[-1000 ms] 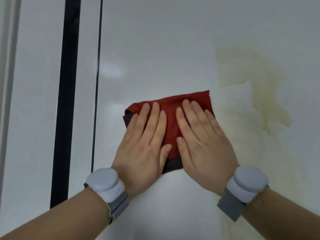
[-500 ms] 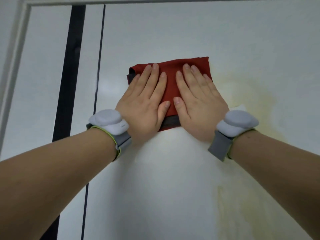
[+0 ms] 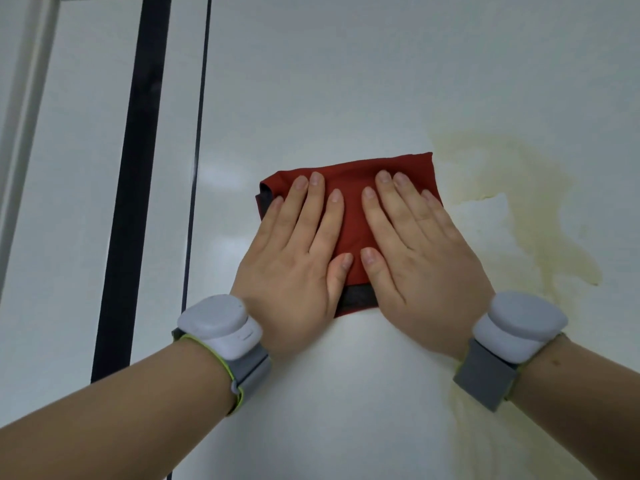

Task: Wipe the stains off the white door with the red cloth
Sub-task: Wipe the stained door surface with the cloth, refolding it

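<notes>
A folded red cloth (image 3: 349,216) with a dark grey underside lies flat against the white door (image 3: 346,81). My left hand (image 3: 294,251) presses its left half with straight fingers. My right hand (image 3: 419,251) presses its right half the same way, thumbs nearly touching. A yellowish stain (image 3: 540,220) spreads over the door just right of the cloth, and a fainter streak (image 3: 464,417) runs down below my right wrist. Both wrists carry grey bands with pale round devices.
A broad black vertical strip (image 3: 135,188) and a thin dark line (image 3: 195,188) run down the door's left side. A white frame edge (image 3: 24,133) stands at the far left.
Both hands slid the cloth up the door half a second ago and have now brought it back down, level with the stain's upper part. The hands stay flat on it.
</notes>
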